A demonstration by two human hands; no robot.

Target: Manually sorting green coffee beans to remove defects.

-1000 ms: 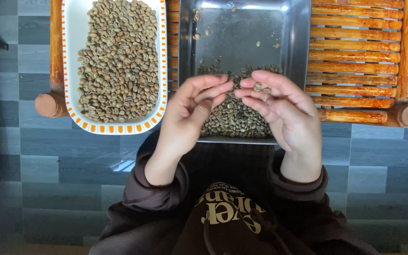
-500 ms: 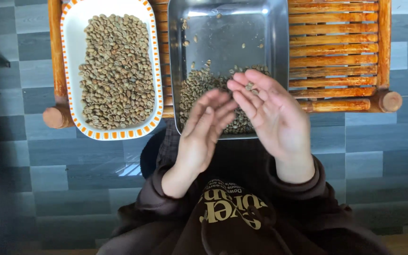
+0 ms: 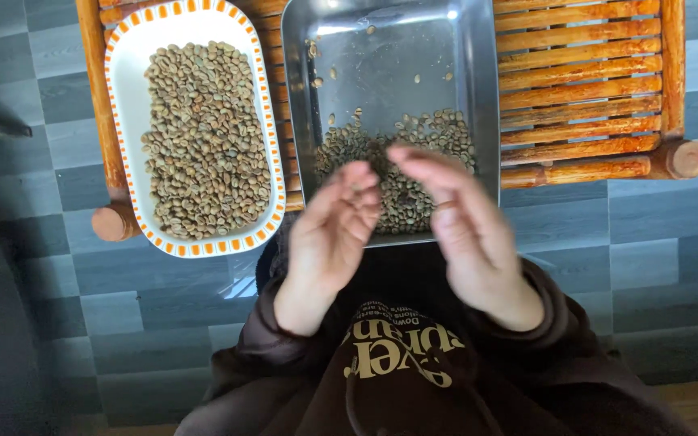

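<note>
green beans [image 3: 414, 173] just beyond both hands [image 3: 329, 230]

No packages, labels, signs or screens are showing. The only lettering is a curved cream-yellow print [image 3: 401, 351] on the chest of the person's dark brown sweatshirt [image 3: 300, 387], appearing upside down at the bottom centre of the view.
</note>
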